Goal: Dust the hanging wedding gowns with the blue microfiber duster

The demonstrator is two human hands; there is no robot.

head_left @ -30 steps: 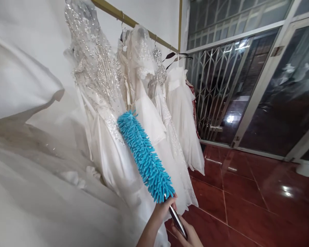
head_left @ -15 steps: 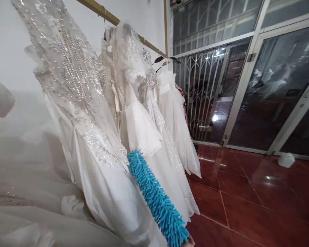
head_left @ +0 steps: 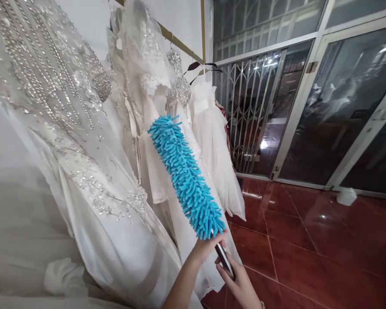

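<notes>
two hands close on one blue duster [head_left: 186, 176]. the left hand [head_left: 206, 248] wraps the top of the metal handle [head_left: 224, 262], right against the lower end of the fluffy head. the right hand [head_left: 242, 283] grips the same handle just below, at about 4 o'clock from the left. from the hands the duster's head slants up toward 11 o'clock, its tip level with the waists of the hung dresses. it lies in front of the sequinned-bodice dress [head_left: 179, 91] and the lace-sleeved dress [head_left: 152, 81]; whether the fibres touch the cloth cannot be told.

several white gowns hang from a gold rail [head_left: 180, 42] that runs along the wall at 12 o'clock. nearest, at 9 o'clock of the duster, a beaded gown [head_left: 67, 141] fills the left of the view, its skirt falling toward 7 o'clock. at 2 o'clock of the duster's head hangs a short white dress [head_left: 214, 146], with dark hangers [head_left: 197, 66] above it. at 3 o'clock stand a metal grille [head_left: 254, 116] and glass doors [head_left: 341, 111]. the red tiled floor [head_left: 309, 257] below them bears a small white object [head_left: 346, 196].
</notes>
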